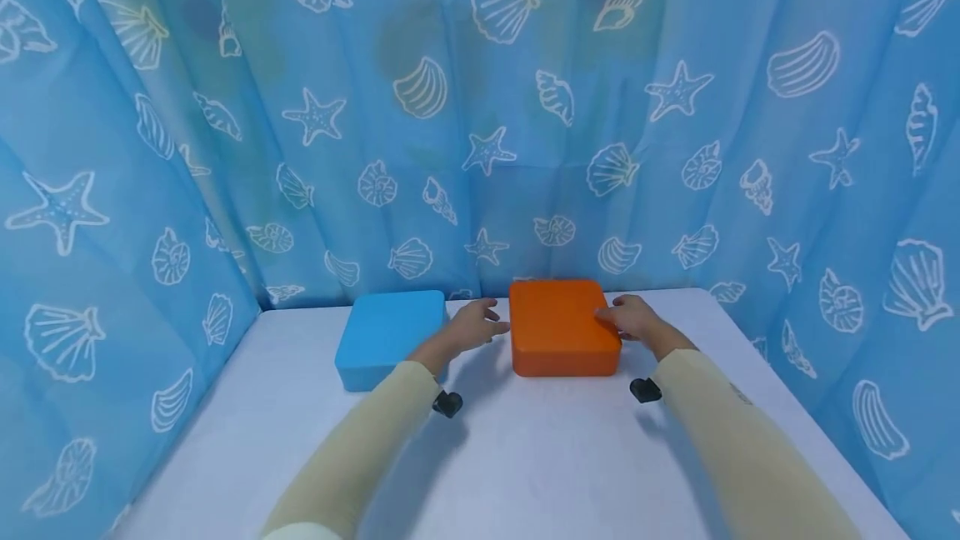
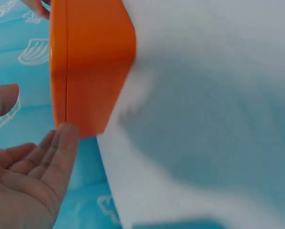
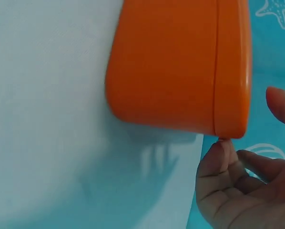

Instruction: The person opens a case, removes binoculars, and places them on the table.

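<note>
Both arms reach forward over the surface [image 1: 540, 465], one to each side of a glossy orange box [image 1: 562, 319] that stands near its far edge. The left hand [image 1: 471, 325] is spread wide, palm inward, its fingers stretched to the box's left wall and its thumb well apart; whether the fingertips press there cannot be told. The right hand [image 1: 637, 317] bends its fingers inward at the opposite wall, one fingertip meeting the rim of the lid [image 3: 232, 71], with the thumb held off from them. The box is smooth, squarish and round-cornered, a thin seam running below its lid. Left of it sits a similarly shaped blue box [image 1: 390, 327], matte-looking. Pale sleeves [image 1: 348, 448] cover the forearms, and a softly folded blue curtain [image 1: 450, 132] printed with white shells and starfish hangs behind.
</note>
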Demonstrator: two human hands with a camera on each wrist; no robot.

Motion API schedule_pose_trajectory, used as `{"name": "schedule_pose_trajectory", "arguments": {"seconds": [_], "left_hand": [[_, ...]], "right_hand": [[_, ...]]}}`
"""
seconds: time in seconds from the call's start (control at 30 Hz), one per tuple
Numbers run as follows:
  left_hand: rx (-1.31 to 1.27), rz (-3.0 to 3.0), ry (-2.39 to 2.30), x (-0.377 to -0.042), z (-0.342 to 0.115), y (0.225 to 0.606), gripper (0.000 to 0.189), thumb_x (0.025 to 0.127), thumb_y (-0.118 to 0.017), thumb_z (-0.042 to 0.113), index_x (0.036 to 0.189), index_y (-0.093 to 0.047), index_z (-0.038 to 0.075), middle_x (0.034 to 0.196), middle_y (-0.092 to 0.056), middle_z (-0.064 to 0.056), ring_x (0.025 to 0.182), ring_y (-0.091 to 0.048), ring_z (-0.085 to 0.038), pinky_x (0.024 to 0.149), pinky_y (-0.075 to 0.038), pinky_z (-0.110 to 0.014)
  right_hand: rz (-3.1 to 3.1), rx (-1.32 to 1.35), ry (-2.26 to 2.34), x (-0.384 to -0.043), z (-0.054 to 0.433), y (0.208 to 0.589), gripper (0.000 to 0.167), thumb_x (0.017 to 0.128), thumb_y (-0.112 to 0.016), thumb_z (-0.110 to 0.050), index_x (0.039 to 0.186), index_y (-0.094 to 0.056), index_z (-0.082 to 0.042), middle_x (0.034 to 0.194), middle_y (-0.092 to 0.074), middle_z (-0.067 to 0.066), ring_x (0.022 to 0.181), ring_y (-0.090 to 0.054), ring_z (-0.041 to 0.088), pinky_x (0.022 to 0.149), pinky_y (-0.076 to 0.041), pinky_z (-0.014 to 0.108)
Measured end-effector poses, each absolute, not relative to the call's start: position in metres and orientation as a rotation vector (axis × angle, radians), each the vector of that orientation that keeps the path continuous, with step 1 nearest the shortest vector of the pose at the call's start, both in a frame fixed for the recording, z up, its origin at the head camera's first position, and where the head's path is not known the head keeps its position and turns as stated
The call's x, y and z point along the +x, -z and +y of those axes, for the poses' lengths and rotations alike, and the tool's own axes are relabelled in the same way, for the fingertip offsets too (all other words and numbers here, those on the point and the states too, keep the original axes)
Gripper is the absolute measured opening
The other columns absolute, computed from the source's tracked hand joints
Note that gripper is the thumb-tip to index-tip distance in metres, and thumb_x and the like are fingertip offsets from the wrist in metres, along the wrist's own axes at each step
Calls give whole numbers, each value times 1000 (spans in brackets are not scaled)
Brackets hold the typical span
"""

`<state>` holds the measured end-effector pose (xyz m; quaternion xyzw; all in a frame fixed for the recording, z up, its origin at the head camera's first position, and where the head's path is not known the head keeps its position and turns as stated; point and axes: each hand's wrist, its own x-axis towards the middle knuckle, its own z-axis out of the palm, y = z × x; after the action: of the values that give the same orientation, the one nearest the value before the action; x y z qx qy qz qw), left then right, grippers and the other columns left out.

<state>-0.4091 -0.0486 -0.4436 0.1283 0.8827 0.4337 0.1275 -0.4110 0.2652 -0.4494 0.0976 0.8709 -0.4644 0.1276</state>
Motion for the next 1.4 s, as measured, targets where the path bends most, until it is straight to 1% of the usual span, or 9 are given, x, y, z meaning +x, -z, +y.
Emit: {"name": "schedule_pose_trajectory", "arguments": {"seconds": [0.13, 0.3, 0.43, 0.57, 0.7, 0.83, 0.97, 1.2, 1.4], "left_hand": [[171, 2430, -1410, -410, -33, 451, 65, 92, -69, 27, 144, -40, 2, 126, -56, -13, 110, -58, -31, 92, -51, -42], [12, 2421, -1424, -413, -20, 456, 63, 90, -72, 29, 139, -44, 0, 119, -57, -12, 100, -59, -26, 89, -53, -39], [-78, 2411, -1440, -417, -16, 456, 61, 88, -74, 29, 135, -47, 2, 110, -59, -10, 95, -60, -25, 86, -54, -36], [-107, 2381, -1469, -422, -14, 460, 54, 87, -75, 27, 128, -50, 2, 106, -59, -9, 94, -60, -25, 84, -55, -36], [-156, 2374, -1453, -425, -10, 458, 48, 85, -77, 21, 122, -52, 2, 105, -58, -9, 92, -60, -27, 85, -55, -38], [-236, 2381, -1461, -428, -3, 450, 55, 83, -78, 10, 127, -47, -1, 107, -56, -11, 91, -58, -30, 84, -55, -40], [-278, 2395, -1462, -428, 2, 441, 59, 81, -77, 2, 129, -43, -3, 108, -53, -13, 91, -57, -31, 81, -56, -41], [-284, 2401, -1414, -422, 2, 431, 52, 81, -77, 2, 123, -47, -3, 105, -55, -13, 88, -59, -31, 76, -58, -39], [-267, 2286, -1489, -419, -4, 426, 35, 83, -76, 7, 112, -58, -2, 103, -60, -13, 90, -62, -30, 80, -56, -41]], "right_hand": [[2448, 332, 1441, -412, 266, 454, 74, 97, -60, -30, 146, -23, 10, 140, -38, 28, 121, -45, 41, 101, -42, 49], [2429, 389, 1460, -417, 269, 457, 61, 95, -63, -25, 137, -36, 11, 124, -51, 23, 104, -52, 35, 86, -51, 39], [2410, 420, 1483, -421, 270, 455, 57, 94, -65, -24, 133, -40, 9, 121, -52, 20, 102, -54, 33, 84, -53, 35], [2379, 472, 1495, -422, 270, 453, 55, 91, -68, -23, 130, -44, 7, 121, -52, 20, 102, -54, 33, 82, -54, 36], [2355, 506, 1479, -422, 270, 450, 57, 88, -72, -22, 128, -44, 6, 118, -52, 20, 98, -55, 32, 77, -56, 34], [2353, 517, 1454, -422, 271, 447, 61, 86, -75, -22, 128, -41, 7, 115, -52, 19, 93, -56, 31, 72, -57, 31], [2356, 502, 1432, -421, 272, 443, 66, 85, -75, -22, 130, -38, 7, 114, -52, 20, 86, -58, 29, 72, -56, 30], [2334, 484, 1430, -414, 271, 435, 64, 86, -74, -23, 129, -39, 8, 108, -52, 18, 82, -56, 26, 79, -55, 31], [2310, 472, 1459, -410, 270, 433, 63, 87, -74, -20, 130, -39, 8, 111, -51, 18, 85, -56, 27, 80, -55, 32]]}}
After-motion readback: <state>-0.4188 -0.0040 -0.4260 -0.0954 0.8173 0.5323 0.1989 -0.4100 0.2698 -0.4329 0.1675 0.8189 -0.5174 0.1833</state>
